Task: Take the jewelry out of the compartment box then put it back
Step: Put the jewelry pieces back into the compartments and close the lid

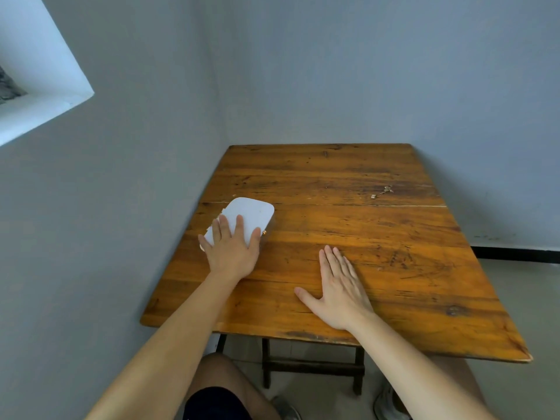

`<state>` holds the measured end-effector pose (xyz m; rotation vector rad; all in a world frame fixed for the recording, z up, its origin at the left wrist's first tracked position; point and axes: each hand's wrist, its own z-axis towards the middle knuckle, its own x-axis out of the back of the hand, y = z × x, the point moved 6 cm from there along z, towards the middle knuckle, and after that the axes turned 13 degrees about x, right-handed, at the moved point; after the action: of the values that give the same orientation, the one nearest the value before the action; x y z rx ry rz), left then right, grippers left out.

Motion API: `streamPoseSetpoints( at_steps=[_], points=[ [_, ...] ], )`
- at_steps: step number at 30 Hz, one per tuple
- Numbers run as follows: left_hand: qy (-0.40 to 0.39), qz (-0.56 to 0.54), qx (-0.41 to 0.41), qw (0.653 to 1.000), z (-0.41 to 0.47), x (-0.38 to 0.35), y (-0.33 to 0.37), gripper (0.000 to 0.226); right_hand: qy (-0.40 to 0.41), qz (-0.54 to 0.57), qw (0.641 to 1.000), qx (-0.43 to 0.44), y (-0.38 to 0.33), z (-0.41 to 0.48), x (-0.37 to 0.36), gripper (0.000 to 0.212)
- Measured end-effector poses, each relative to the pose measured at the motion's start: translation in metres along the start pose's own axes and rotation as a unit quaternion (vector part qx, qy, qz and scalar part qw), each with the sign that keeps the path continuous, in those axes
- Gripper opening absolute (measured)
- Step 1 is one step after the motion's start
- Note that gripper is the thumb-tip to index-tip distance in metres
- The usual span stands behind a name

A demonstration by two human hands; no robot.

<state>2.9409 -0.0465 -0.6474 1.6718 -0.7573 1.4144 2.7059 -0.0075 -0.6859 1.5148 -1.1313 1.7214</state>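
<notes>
Pressing flat on the white compartment box (242, 218), my left hand (233, 250) grips nothing, fingers spread over the closed lid; my right hand (336, 294) lies released on the desk (378, 268). One small gold jewelry piece (382, 191) sits well apart, far right (easy to overlook). I judge the box, near the left edge, could slide off under a careless push.

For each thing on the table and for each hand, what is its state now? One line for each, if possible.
White rounded compartment box: lid closed, lying flat near the table's left edge.
Small gold jewelry piece: lying loose on the table, far right, outside the box.
Left hand: open, fingers spread, resting on the box lid.
Right hand: open, flat on the table, holding nothing.
Brown wooden table: standing, top scratched.
</notes>
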Motion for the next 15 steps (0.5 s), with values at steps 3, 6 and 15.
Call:
streamPoseSetpoints(
  at_steps=[3, 6, 15],
  points=[
    [0.031, 0.047, -0.118, 0.991, -0.01, -0.002, -0.006, 0.075, -0.002, -0.003, 1.0, -0.004, 0.0, 0.0, -0.002, 0.108],
    [0.039, 0.073, -0.151, 0.985, -0.008, -0.003, -0.017, 0.073, -0.002, -0.007, 1.0, -0.004, -0.001, 0.0, -0.002, 0.108],
    [0.041, 0.054, -0.02, 0.997, 0.037, -0.001, -0.026, 0.07, -0.019, -0.021, 1.0, 0.005, -0.002, 0.0, 0.0, 0.102]
  ],
)
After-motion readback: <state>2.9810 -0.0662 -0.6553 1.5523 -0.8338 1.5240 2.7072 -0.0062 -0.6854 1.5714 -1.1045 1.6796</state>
